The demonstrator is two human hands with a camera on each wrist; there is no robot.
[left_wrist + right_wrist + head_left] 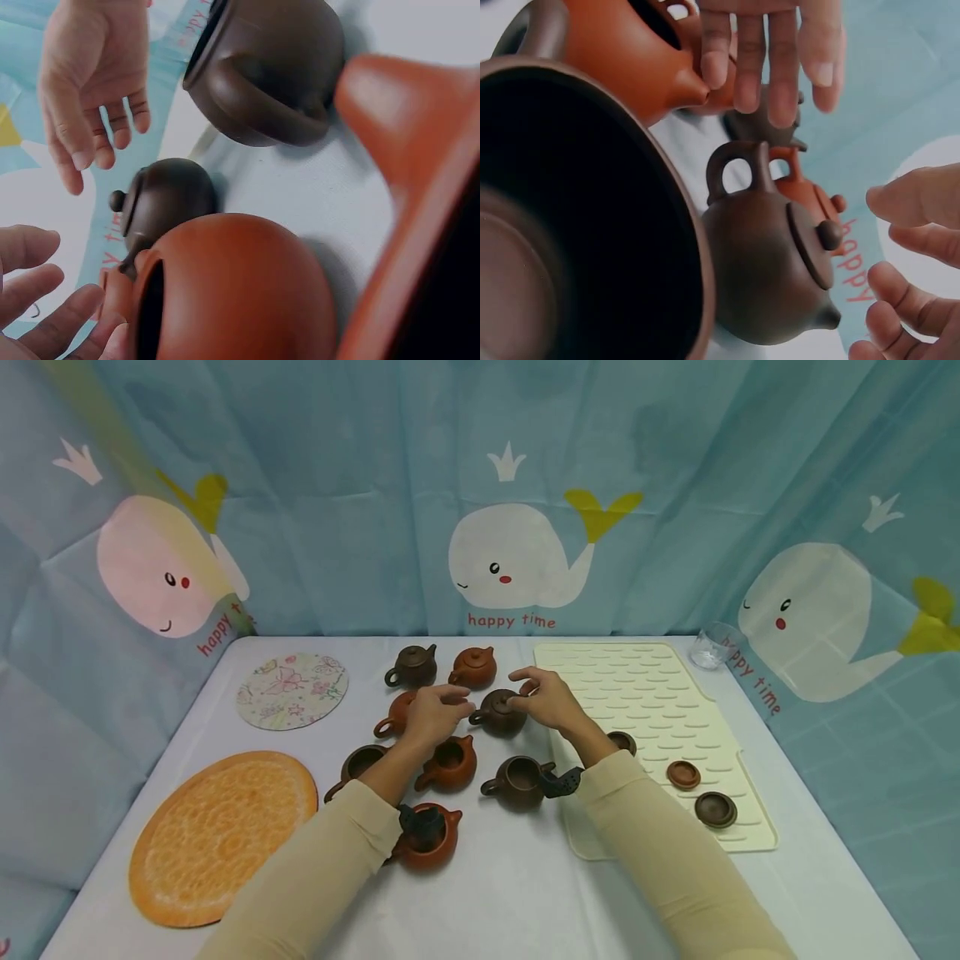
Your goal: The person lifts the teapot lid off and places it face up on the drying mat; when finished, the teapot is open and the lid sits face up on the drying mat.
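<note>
Currently, we see dark lidded teapot (501,713) mid-table among open pots, left of drying mat (660,710) | left hand (433,714) and right hand (546,697) flank it, fingers relaxed, holding nothing | likely rigid clay, fragile, loose lid: grip the body, pin knob.

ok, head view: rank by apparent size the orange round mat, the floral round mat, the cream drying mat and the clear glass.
1. Cream drying mat, largest in frame.
2. Orange round mat, though it lies nearer the camera than the floral one, which flatters it.
3. Floral round mat.
4. Clear glass, smallest by far, and farthest back.
</note>
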